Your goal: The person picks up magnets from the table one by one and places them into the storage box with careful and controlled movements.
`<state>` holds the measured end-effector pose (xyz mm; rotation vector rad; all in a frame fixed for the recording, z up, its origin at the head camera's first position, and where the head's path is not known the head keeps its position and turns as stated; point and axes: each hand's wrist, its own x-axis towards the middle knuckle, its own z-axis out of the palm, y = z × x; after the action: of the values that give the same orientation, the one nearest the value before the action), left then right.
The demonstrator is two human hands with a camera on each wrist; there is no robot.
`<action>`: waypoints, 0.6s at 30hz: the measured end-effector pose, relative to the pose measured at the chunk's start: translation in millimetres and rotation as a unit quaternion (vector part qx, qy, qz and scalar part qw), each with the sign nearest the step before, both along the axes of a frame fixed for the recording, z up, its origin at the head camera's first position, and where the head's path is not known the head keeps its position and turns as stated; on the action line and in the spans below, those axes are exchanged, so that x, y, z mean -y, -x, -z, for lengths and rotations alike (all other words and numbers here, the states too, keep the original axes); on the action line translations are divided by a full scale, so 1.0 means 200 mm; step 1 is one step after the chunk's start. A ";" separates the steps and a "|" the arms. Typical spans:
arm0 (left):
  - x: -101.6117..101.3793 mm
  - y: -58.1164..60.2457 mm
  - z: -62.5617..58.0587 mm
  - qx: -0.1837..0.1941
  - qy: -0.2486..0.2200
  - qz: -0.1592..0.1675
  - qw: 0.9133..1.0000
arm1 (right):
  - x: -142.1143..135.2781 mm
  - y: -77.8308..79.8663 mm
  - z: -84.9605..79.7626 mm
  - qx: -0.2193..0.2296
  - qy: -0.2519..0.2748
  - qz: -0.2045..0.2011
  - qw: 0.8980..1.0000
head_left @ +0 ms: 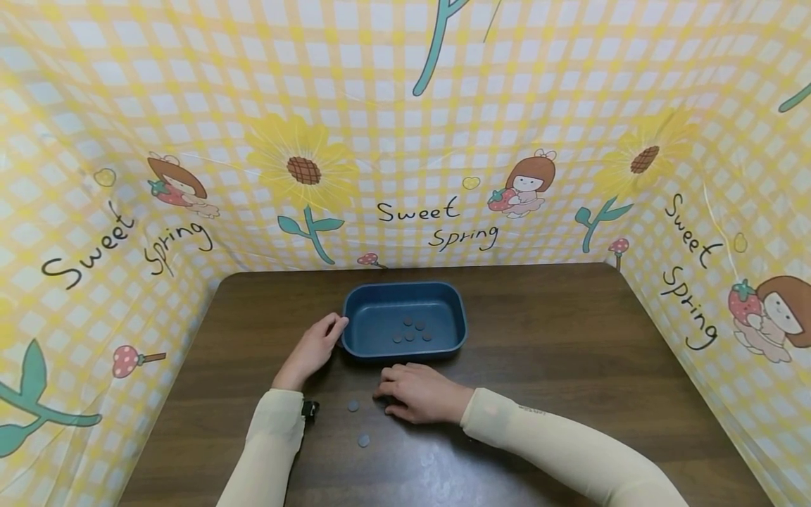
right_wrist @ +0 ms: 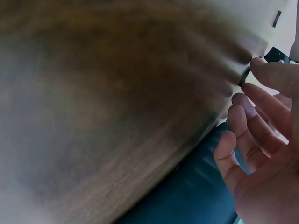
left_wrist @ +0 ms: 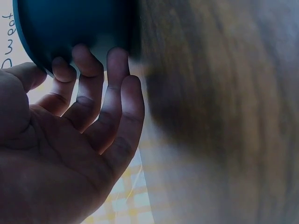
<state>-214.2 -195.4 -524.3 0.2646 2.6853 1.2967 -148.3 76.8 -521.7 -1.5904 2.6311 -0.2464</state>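
Left hand (head_left: 312,350) grips the blue tray (head_left: 369,317) at its left end; two loose discs (head_left: 353,406) lie in front; six flat discs (head_left: 409,336) inside; right hand (head_left: 423,394), in front, pinches a dark disc (right_wrist: 244,77), seemingly the pickup step; next likely needs clearing the tray's rim.

free passage above blue tray (head_left: 374,315), raised rim (head_left: 405,285) around, hands (head_left: 313,348) (head_left: 421,394) left and front

At centre frame the tray (head_left: 380,317) is dark blue; the counter (head_left: 538,338) is brown with wood grain. Yellow-and-white check covers the cloth (head_left: 393,141) across the top, printed with yellow, brown-centred sunflowers (head_left: 304,170). Lower centre, grey discs (head_left: 364,440); cream sleeves (head_left: 269,436).
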 end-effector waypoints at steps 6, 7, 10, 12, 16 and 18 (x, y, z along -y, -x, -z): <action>0.00 0.00 0.00 0.000 -0.001 0.000 1.000 | 0.00 0.00 0.01 -0.025 -0.004 0.003 1.000; 0.00 0.00 0.00 0.000 -0.001 0.001 1.000 | 0.00 0.00 0.01 -0.028 -0.004 0.002 1.000; 0.00 0.00 0.01 0.001 -0.001 -0.001 1.000 | 0.00 0.00 0.01 -0.033 -0.003 0.000 0.999; 0.00 0.00 0.01 0.001 -0.002 -0.002 1.000 | 0.00 0.01 0.01 -0.034 -0.003 0.000 0.999; 0.00 0.00 0.01 0.000 -0.004 -0.002 1.000 | 0.00 0.01 0.01 -0.037 -0.004 -0.002 0.999; 0.00 0.00 0.01 -0.001 -0.005 -0.002 1.000 | 0.00 0.01 0.00 -0.038 -0.005 -0.003 0.999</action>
<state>-214.3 -195.6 -525.6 0.2626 2.6821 1.3128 -149.4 76.7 -522.7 -1.6378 2.6781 -0.1752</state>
